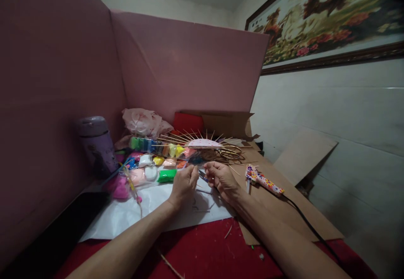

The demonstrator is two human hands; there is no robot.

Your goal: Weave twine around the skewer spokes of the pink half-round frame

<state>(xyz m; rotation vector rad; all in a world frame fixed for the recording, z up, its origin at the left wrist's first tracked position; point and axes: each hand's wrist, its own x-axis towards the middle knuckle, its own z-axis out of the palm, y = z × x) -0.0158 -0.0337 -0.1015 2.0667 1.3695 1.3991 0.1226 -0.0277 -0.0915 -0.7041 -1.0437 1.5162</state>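
Note:
My left hand (184,185) is curled into a pinch above a white sheet of paper (126,213), its fingertips closed on something small I cannot make out. Close to its right, my right hand (221,177) is also curled, fingers closed around a small dark object that I cannot name. Just beyond both hands lies a pink disc with thin wooden sticks radiating from it (203,143). Several small bags of coloured clay (166,175) lie on the paper to the left of the hands.
A purple flask (95,143) stands at the left by a pink cardboard screen (186,64). A spotted glue gun (263,180) with a black cord lies on brown cardboard (284,211) at the right. A dark phone-like slab (59,232) lies front left. The table cover is red.

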